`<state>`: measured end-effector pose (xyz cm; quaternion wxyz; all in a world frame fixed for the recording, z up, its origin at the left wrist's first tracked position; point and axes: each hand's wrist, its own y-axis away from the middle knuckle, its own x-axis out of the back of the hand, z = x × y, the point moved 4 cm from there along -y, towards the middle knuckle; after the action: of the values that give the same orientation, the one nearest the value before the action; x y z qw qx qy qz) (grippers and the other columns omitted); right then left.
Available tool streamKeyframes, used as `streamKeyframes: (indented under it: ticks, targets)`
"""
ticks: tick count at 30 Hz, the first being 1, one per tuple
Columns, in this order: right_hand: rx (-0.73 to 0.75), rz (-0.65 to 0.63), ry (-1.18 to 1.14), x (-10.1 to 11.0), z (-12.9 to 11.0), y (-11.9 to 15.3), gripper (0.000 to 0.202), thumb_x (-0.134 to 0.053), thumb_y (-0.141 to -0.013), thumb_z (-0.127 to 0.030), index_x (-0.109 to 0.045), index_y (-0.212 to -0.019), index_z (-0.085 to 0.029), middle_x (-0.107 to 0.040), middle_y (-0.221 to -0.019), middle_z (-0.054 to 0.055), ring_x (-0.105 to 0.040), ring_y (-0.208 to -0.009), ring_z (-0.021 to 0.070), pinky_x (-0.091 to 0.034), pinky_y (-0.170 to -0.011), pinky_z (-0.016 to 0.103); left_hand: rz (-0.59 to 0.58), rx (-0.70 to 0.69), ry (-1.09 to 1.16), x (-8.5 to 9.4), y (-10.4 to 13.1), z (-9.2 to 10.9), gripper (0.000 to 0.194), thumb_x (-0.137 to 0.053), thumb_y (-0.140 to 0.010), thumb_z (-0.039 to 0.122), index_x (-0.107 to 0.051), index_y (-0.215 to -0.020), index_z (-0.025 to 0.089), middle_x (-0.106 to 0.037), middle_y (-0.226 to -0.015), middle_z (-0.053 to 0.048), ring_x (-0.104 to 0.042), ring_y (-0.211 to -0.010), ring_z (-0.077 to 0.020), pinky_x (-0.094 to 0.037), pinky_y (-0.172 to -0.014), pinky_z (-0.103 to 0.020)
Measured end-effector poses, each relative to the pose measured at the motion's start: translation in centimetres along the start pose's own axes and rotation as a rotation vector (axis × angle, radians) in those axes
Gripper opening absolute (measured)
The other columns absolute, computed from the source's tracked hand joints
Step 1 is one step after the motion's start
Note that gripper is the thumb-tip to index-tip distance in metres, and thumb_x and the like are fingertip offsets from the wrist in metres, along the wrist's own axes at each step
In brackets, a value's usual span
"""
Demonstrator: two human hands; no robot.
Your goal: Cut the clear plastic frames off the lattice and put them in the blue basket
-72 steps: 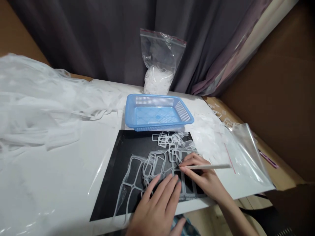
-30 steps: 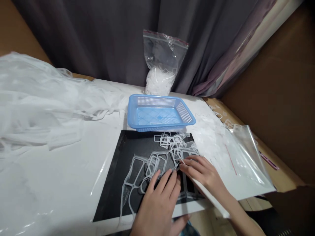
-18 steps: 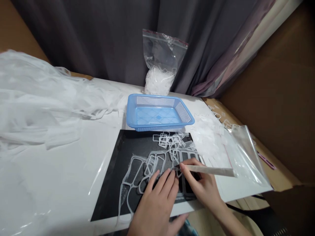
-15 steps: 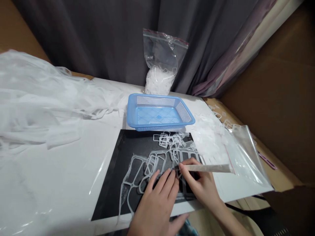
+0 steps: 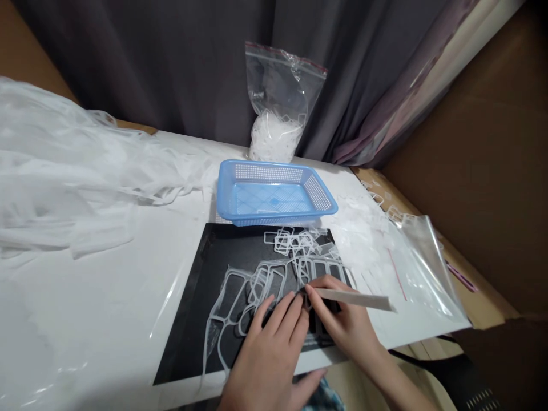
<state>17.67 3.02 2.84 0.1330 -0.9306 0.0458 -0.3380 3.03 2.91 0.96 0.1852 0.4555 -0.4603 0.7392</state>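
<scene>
My left hand (image 5: 274,342) lies with its fingers stretched out over the near part of a black mat (image 5: 188,331), pressing on a translucent white plastic sheet (image 5: 222,319) cut into joined rounded frames. My right hand (image 5: 345,322) is closed round a slim stick-like tool with a flat pale handle (image 5: 359,298). Its dark tip meets the sheet just beyond my left fingertips; my fingers partly hide what kind of tool it is. Loose small rectangular frames (image 5: 295,242) lie piled on the far part of the mat.
Behind the mat stands a blue plastic basket (image 5: 274,214), with a zip bag (image 5: 276,137) of white pieces behind it. A heap of white strips (image 5: 85,182) covers the left side. At right lie a clear plastic bag (image 5: 428,274) and a pink tool (image 5: 461,277).
The tool's handle has tilted slightly and its end has shifted left. My hands stay in nearly the same place on the sheet, while the whole view has moved a little.
</scene>
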Motion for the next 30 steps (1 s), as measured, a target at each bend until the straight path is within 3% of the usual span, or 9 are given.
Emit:
streamKeyframes:
  ticks: [8, 15, 20, 24, 27, 30]
  targets:
    - [0.003, -0.093, 0.056, 0.6, -0.3, 0.2, 0.017, -0.047, -0.1, -0.02, -0.058, -0.088, -0.02, -0.062, -0.082, 0.004, -0.059, -0.075, 0.0163, -0.047, -0.067, 0.026, -0.098, 0.035, 0.056, -0.5, 0.3, 0.0, 0.06, -0.043, -0.094, 0.063, -0.06, -0.129, 0.017, -0.062, -0.134, -0.004, -0.055, -0.121, -0.0229, -0.037, -0.103, -0.042]
    - [-0.003, -0.152, 0.044, 1.1, -0.4, 0.0, 0.015, -0.047, -0.1, -0.019, -0.058, -0.09, -0.02, -0.063, -0.085, 0.004, -0.06, -0.078, 0.016, -0.047, -0.071, 0.026, -0.092, 0.043, 0.043, -0.5, 0.5, -0.1, 0.06, -0.043, -0.094, 0.063, -0.058, -0.13, 0.017, -0.062, -0.135, -0.004, -0.056, -0.121, -0.0237, -0.037, -0.102, -0.044]
    - [0.088, -0.22, 0.077, 1.5, 0.1, -0.1, 0.014, -0.049, -0.1, -0.018, -0.062, -0.095, -0.02, -0.063, -0.088, 0.004, -0.061, -0.081, 0.0165, -0.049, -0.072, 0.027, -0.075, 0.032, 0.037, -0.3, 0.4, 0.0, 0.058, -0.046, -0.093, 0.062, -0.059, -0.128, 0.017, -0.063, -0.133, -0.003, -0.055, -0.122, -0.0225, -0.036, -0.103, -0.043]
    - [0.193, -0.221, 0.106, 1.8, 0.2, -0.2, 0.013, -0.052, -0.1, -0.016, -0.063, -0.104, -0.021, -0.065, -0.105, 0.008, -0.062, -0.097, 0.0182, -0.051, -0.084, 0.031, -0.102, 0.045, 0.057, -0.5, 0.5, -0.1, 0.06, -0.046, -0.093, 0.063, -0.058, -0.13, 0.017, -0.062, -0.134, -0.005, -0.055, -0.121, -0.0234, -0.038, -0.103, -0.044]
    - [0.283, -0.242, 0.117, 1.9, -0.1, -0.2, 0.013, -0.052, -0.099, -0.015, -0.061, -0.106, -0.021, -0.069, -0.105, 0.007, -0.062, -0.101, 0.0198, -0.05, -0.088, 0.034, -0.092, 0.042, 0.056, -0.4, 0.5, -0.1, 0.061, -0.044, -0.094, 0.064, -0.058, -0.129, 0.016, -0.063, -0.133, -0.006, -0.056, -0.121, -0.0238, -0.038, -0.102, -0.044]
    - [0.222, -0.244, 0.102, 2.2, 0.0, -0.2, 0.012, -0.052, -0.099, -0.014, -0.061, -0.102, -0.021, -0.07, -0.102, 0.007, -0.062, -0.099, 0.0206, -0.052, -0.084, 0.034, -0.072, 0.034, 0.044, -0.3, 0.5, -0.1, 0.059, -0.045, -0.094, 0.062, -0.059, -0.129, 0.016, -0.062, -0.134, -0.005, -0.055, -0.121, -0.023, -0.036, -0.103, -0.043]
